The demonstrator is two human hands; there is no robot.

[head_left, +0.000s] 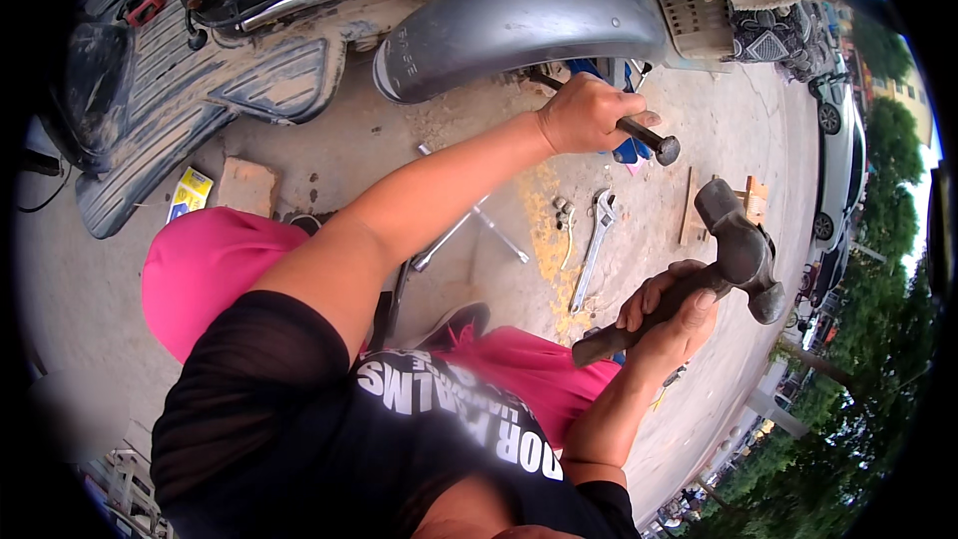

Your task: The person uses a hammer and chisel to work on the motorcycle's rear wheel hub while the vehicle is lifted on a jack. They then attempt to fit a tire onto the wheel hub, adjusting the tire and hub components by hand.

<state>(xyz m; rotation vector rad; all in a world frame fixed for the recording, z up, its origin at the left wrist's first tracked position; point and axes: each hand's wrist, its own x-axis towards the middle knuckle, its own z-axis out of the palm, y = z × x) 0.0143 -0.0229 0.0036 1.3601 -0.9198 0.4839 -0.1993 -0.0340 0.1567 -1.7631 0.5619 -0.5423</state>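
My left hand (pixel 591 112) is closed round a dark metal rod (pixel 659 145) with a flat round head, held just below the silver-grey rear fender (pixel 514 20) of a two-wheeled vehicle. Whether the rod's far end touches anything is hidden behind my hand and the fender. My right hand (pixel 679 319) grips the handle of a steel ball-peen hammer (pixel 738 245), whose head is raised to the lower right of the rod, apart from it. Partly behind my left hand is a blue object (pixel 631 152) that I cannot make out.
An adjustable wrench (pixel 594 248), small metal fittings (pixel 564 215), a cross wrench (pixel 499 238), wood pieces (pixel 755 202), a brick (pixel 249 185) and a yellow box (pixel 190 190) lie on the concrete ground. A dirty footboard (pixel 200 70) is upper left. Parked cars (pixel 838 175) and trees stand at right.
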